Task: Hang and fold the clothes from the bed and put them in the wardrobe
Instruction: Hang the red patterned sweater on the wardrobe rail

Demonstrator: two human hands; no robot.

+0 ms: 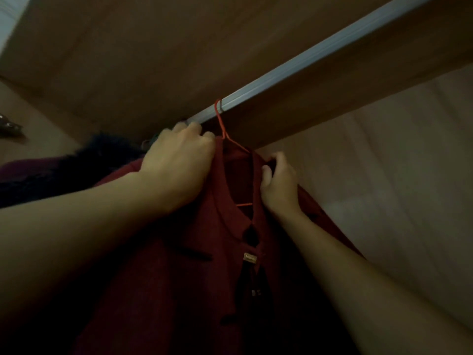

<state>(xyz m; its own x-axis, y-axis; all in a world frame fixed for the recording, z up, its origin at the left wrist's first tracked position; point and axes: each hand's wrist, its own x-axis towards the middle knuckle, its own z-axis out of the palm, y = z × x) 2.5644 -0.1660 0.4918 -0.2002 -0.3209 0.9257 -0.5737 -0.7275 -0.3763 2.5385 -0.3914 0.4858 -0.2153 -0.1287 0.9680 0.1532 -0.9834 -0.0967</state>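
small object: shiny, metallic-looking thing point(9, 126) at far left, too blurred to identify
white surface: pale strip point(10, 19) at top left corner

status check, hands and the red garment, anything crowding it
Left hand and right hand both gripping red garment at the shoulders. Red hanger hooked over rail. Dark furry garment crowding left side.

Pale wardrobe rail point(294, 64) under brown wood, red wire hanger point(222, 124) hooked over it, dark red garment point(192, 252) hanging
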